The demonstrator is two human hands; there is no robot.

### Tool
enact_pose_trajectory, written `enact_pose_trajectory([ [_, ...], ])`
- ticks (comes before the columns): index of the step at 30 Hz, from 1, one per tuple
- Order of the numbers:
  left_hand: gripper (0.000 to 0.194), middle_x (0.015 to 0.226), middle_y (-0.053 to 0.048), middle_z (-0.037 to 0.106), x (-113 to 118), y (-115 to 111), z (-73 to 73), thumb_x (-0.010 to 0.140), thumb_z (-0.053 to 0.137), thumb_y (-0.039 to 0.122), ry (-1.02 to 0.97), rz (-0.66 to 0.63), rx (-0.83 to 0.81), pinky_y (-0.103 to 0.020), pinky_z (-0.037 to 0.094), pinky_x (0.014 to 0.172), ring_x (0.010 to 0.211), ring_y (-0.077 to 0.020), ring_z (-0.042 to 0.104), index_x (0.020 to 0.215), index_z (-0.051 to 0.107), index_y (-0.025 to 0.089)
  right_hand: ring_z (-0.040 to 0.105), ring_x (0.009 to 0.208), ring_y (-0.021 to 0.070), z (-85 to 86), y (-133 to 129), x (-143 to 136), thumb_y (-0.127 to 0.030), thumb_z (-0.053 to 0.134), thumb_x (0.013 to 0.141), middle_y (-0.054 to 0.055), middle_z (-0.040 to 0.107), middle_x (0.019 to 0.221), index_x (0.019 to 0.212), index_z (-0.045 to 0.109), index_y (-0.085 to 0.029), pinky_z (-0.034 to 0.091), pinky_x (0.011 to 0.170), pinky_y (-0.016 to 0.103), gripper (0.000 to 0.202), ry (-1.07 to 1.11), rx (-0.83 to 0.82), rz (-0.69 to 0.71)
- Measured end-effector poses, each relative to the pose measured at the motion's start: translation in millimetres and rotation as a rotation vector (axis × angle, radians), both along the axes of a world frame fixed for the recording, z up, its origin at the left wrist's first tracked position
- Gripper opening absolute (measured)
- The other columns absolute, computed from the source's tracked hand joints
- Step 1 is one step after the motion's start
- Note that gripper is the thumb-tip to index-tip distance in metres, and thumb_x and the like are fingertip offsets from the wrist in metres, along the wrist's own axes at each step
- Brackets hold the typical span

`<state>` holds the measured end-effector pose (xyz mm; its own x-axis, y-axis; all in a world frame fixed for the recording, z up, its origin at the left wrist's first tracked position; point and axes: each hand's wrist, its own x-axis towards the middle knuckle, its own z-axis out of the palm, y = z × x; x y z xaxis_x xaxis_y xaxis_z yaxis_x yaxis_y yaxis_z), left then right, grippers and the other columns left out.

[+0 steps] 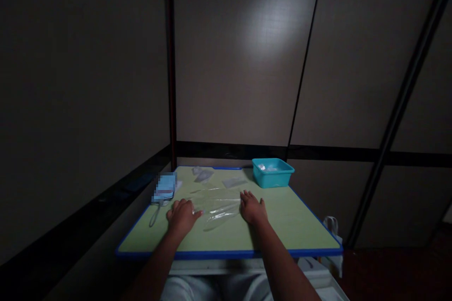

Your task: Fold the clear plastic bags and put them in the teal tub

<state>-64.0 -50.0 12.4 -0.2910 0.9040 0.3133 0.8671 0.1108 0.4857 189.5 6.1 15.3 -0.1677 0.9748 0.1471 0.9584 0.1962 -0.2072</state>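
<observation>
A clear plastic bag (222, 209) lies spread on the green tabletop (282, 225), shiny and creased. My left hand (181, 216) rests at the bag's left end, its fingers a little bent and its thumb stretched out toward the plastic. At the right end lies my right hand (252, 208), flat with the fingers stretched and the thumb apart. Both palms face down, so whatever is under them is hidden.
A turquoise basket (273, 178) with some clear plastic inside stands at the back right. Small clear packets (205, 175) and a flat plastic piece (234, 182) lie toward the back. A phone with a pixelated screen (165, 187) and strap (155, 214) sits at left.
</observation>
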Motion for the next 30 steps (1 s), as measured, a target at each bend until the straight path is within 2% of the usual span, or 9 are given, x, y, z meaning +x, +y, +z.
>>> enact_pose_trajectory([
  [3, 0.023, 0.068, -0.001, 0.059, -7.4, 7.2, 3.3, 0.064, 0.063, 0.036, -0.237, -0.086, 0.012, -0.034, 0.037, 0.073, 0.086, -0.0246, 0.055, 0.058, 0.048, 0.019, 0.017, 0.132, 0.0184, -1.2, 0.9, 0.6, -0.031, 0.021, 0.086, 0.001, 0.025, 0.144, 0.135, 0.029, -0.027, 0.013, 0.1, 0.054, 0.049, 0.007, 0.012, 0.001],
  [7, 0.02, 0.057, 0.004, 0.057, -21.1, 12.4, 6.9, 0.072, 0.051, 0.037, -0.423, -0.159, 0.057, -0.026, 0.041, 0.061, 0.064, -0.0164, 0.059, 0.064, 0.042, 0.021, 0.016, 0.132, 0.0188, -0.4, 0.8, -0.1, -0.031, 0.02, 0.087, 0.001, 0.025, 0.144, 0.134, 0.03, -0.027, 0.013, 0.1, 0.054, 0.049, 0.001, 0.002, -0.006],
  [12, 0.034, 0.052, 0.006, 0.051, -22.7, 10.9, 4.4, 0.066, 0.055, 0.05, -0.594, -0.203, 0.107, -0.025, 0.041, 0.057, 0.06, -0.0162, 0.058, 0.06, 0.04, 0.02, 0.019, 0.131, 0.0195, -1.2, 1.0, 0.1, -0.03, 0.023, 0.086, 0.002, 0.028, 0.142, 0.133, 0.033, -0.026, 0.013, 0.099, 0.056, 0.048, 0.041, 0.016, -0.008],
  [15, 0.036, 0.058, 0.005, 0.054, -15.1, 8.4, 4.2, 0.064, 0.057, 0.053, -0.678, -0.236, 0.111, -0.025, 0.043, 0.057, 0.061, -0.0156, 0.059, 0.064, 0.043, 0.019, 0.021, 0.13, 0.0198, -3.4, 2.1, 1.0, -0.03, 0.024, 0.086, 0.003, 0.03, 0.142, 0.131, 0.036, -0.026, 0.013, 0.099, 0.056, 0.047, 0.067, 0.039, 0.0],
  [18, 0.037, 0.065, 0.003, 0.058, -6.9, 6.5, 7.7, 0.06, 0.062, 0.048, -0.746, -0.248, 0.105, -0.025, 0.044, 0.055, 0.061, -0.0152, 0.059, 0.076, 0.046, 0.018, 0.022, 0.13, 0.0197, -4.8, 3.0, 1.5, -0.03, 0.025, 0.086, 0.003, 0.031, 0.141, 0.13, 0.037, -0.027, 0.013, 0.099, 0.056, 0.046, 0.074, 0.049, 0.006],
  [22, 0.042, 0.057, 0.007, 0.054, -1.6, 3.6, 15.0, 0.054, 0.066, 0.039, -0.78, -0.254, 0.09, -0.022, 0.04, 0.049, 0.048, -0.0115, 0.052, 0.085, 0.049, 0.018, 0.021, 0.13, 0.02, -5.0, 3.6, 1.4, -0.03, 0.025, 0.086, 0.003, 0.031, 0.141, 0.13, 0.037, -0.027, 0.013, 0.099, 0.057, 0.046, 0.068, 0.045, 0.001],
  [30, 0.025, 0.037, 0.009, 0.042, -5.2, -0.4, 19.2, 0.055, 0.065, 0.035, -0.802, -0.201, -0.032, -0.019, 0.028, 0.036, 0.031, -0.0087, 0.04, 0.063, 0.049, 0.017, 0.021, 0.13, 0.0208, -5.0, 3.8, 2.3, -0.03, 0.025, 0.086, 0.003, 0.03, 0.142, 0.13, 0.036, -0.027, 0.014, 0.098, 0.057, 0.045, 0.055, 0.041, 0.012],
])
